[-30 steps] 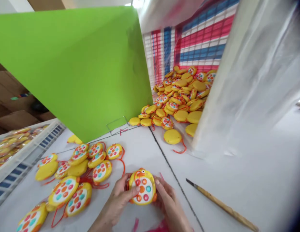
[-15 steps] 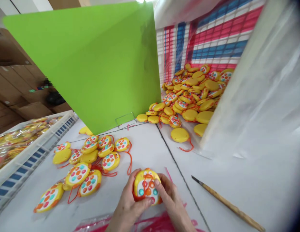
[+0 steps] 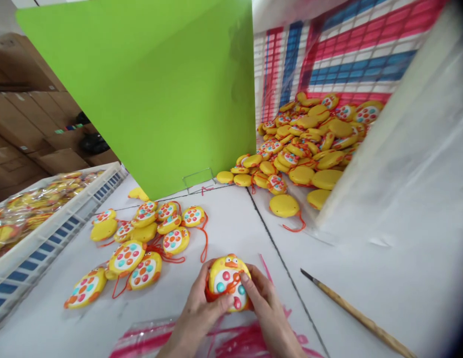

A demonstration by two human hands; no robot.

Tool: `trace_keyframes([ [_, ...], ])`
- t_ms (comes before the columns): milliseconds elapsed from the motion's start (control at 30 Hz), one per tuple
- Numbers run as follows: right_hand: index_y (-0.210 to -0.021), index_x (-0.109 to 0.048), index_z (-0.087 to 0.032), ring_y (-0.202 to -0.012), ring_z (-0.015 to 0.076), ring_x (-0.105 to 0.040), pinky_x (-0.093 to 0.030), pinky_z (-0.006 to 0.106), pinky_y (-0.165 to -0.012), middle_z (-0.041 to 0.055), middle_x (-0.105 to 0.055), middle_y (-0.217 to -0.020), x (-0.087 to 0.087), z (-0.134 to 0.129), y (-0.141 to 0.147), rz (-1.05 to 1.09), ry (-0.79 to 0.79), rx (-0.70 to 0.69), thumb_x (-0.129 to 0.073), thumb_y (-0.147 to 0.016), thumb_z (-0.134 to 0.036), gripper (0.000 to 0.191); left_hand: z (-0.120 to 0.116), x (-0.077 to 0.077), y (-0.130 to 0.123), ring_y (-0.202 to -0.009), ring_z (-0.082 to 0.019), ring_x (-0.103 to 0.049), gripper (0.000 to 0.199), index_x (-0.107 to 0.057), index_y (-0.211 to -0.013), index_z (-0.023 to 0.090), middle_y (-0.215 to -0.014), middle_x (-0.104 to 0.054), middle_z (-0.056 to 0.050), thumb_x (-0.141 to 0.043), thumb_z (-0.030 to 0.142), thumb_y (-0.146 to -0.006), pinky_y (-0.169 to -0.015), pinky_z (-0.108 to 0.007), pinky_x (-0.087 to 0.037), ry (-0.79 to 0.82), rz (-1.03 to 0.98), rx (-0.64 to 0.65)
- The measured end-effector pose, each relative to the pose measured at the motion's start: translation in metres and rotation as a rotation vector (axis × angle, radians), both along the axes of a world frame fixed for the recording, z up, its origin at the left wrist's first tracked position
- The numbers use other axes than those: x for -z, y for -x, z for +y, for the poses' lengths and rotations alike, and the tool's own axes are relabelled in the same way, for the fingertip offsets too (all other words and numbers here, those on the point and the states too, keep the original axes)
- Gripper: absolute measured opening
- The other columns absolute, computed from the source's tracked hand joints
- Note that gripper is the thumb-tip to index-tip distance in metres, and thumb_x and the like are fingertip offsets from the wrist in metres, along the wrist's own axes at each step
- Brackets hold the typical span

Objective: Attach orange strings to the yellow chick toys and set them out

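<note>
Both my hands hold one yellow chick-shaped toy (image 3: 227, 278) with coloured dots and an orange cord, low at the centre. My left hand (image 3: 199, 311) grips its left side with the thumb across the bottom. My right hand (image 3: 264, 311) grips its right side, thumb on the face. A cluster of the same toys (image 3: 141, 238) lies on the white table (image 3: 224, 228) to the left. Under my wrists lies a clear bag with pink print (image 3: 224, 343).
A big heap of yellow toys (image 3: 309, 144) spills from a striped sack at the back right. A green board (image 3: 149, 89) stands behind. A white crate (image 3: 48, 233) with bagged toys sits at left. A thin wooden stick (image 3: 358, 315) lies at right.
The view has shifted, so everything sits further right and lower. My hands have turned the toy and wrapped its orange cord round it; the pink-printed bag has come into view below.
</note>
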State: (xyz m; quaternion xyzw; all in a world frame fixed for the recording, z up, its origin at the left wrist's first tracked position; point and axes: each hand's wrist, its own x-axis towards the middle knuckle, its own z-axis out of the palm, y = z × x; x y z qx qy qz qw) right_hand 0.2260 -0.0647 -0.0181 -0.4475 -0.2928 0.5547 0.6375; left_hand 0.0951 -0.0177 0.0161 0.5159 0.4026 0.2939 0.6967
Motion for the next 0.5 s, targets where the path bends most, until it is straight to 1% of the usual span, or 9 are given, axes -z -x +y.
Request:
trace_keyframes([
  [67, -0.107, -0.059, -0.018, -0.089, 0.0211, -0.062, -0.049, 0.031, -0.08, 0.0074, -0.067, -0.1, 0.001, 0.0, 0.0, 0.01, -0.007, -0.01, -0.055, -0.085, -0.043, 0.034, 0.001, 0.005, 0.004, -0.101, -0.026, -0.058, 0.059, -0.047, -0.122, 0.022, -0.119, -0.058, -0.009, -0.069, 0.039, -0.07, -0.079, -0.032, -0.052, 0.077, 0.004, -0.08],
  [133, -0.107, -0.059, -0.018, -0.092, 0.0218, -0.062, -0.05, 0.03, -0.077, 0.0076, -0.067, -0.101, 0.003, -0.001, 0.001, 0.006, 0.013, 0.002, -0.054, -0.085, -0.046, 0.036, 0.002, 0.009, 0.008, -0.098, -0.027, -0.06, 0.059, -0.046, -0.124, 0.024, -0.121, -0.057, -0.01, -0.067, 0.042, -0.072, -0.068, -0.029, -0.054, 0.123, 0.031, -0.145],
  [167, -0.109, -0.059, -0.019, -0.092, 0.022, -0.062, -0.051, 0.029, -0.072, 0.0075, -0.067, -0.101, 0.003, -0.001, 0.001, 0.007, 0.037, 0.006, -0.051, -0.086, -0.048, 0.037, 0.002, 0.011, 0.009, -0.097, -0.027, -0.061, 0.06, -0.045, -0.126, 0.024, -0.121, -0.057, -0.01, -0.067, 0.042, -0.073, -0.063, -0.028, -0.054, 0.129, 0.037, -0.146],
  [233, -0.113, -0.057, -0.021, -0.088, 0.0219, -0.063, -0.052, 0.027, -0.063, 0.0075, -0.066, -0.102, 0.004, -0.002, 0.001, 0.011, 0.084, 0.001, -0.044, -0.088, -0.053, 0.042, 0.002, 0.013, 0.011, -0.095, -0.028, -0.061, 0.061, -0.041, -0.128, 0.023, -0.121, -0.056, -0.012, -0.064, 0.041, -0.075, -0.058, -0.029, -0.054, 0.124, 0.042, -0.114],
  [300, -0.117, -0.054, -0.022, -0.084, 0.0215, -0.063, -0.051, 0.027, -0.058, 0.0079, -0.066, -0.103, 0.003, -0.002, 0.0, 0.008, 0.1, -0.028, -0.039, -0.089, -0.054, 0.045, 0.002, 0.014, 0.013, -0.097, -0.029, -0.061, 0.063, -0.036, -0.131, 0.022, -0.123, -0.054, -0.012, -0.063, 0.041, -0.077, -0.06, -0.031, -0.054, 0.12, 0.063, -0.113],
  [367, -0.117, -0.054, -0.021, -0.085, 0.0207, -0.062, -0.051, 0.028, -0.063, 0.0075, -0.065, -0.102, 0.002, -0.002, 0.0, -0.002, 0.08, -0.053, -0.041, -0.089, -0.052, 0.043, 0.001, 0.015, 0.014, -0.103, -0.03, -0.058, 0.065, -0.035, -0.131, 0.023, -0.13, -0.049, -0.013, -0.064, 0.042, -0.076, -0.065, -0.033, -0.055, 0.125, 0.094, -0.147],
  [433, -0.111, -0.056, -0.019, -0.083, 0.0195, -0.061, -0.05, 0.028, -0.069, 0.006, -0.066, -0.095, 0.0, -0.001, 0.0, -0.024, 0.039, -0.058, -0.048, -0.087, -0.049, 0.039, -0.001, 0.014, 0.013, -0.11, -0.03, -0.053, 0.063, -0.039, -0.129, 0.023, -0.133, -0.047, -0.012, -0.063, 0.045, -0.075, -0.073, -0.033, -0.054, 0.106, 0.1, -0.158],
  [500, -0.1, -0.058, -0.017, -0.077, 0.0179, -0.059, -0.048, 0.027, -0.069, 0.004, -0.064, -0.084, -0.002, -0.001, 0.0, -0.078, 0.002, -0.046, -0.054, -0.084, -0.046, 0.033, -0.003, 0.01, 0.009, -0.112, -0.029, -0.052, 0.063, -0.042, -0.125, 0.022, -0.129, -0.05, -0.011, -0.067, 0.045, -0.072, -0.081, -0.032, -0.052, 0.054, 0.07, -0.083],
])
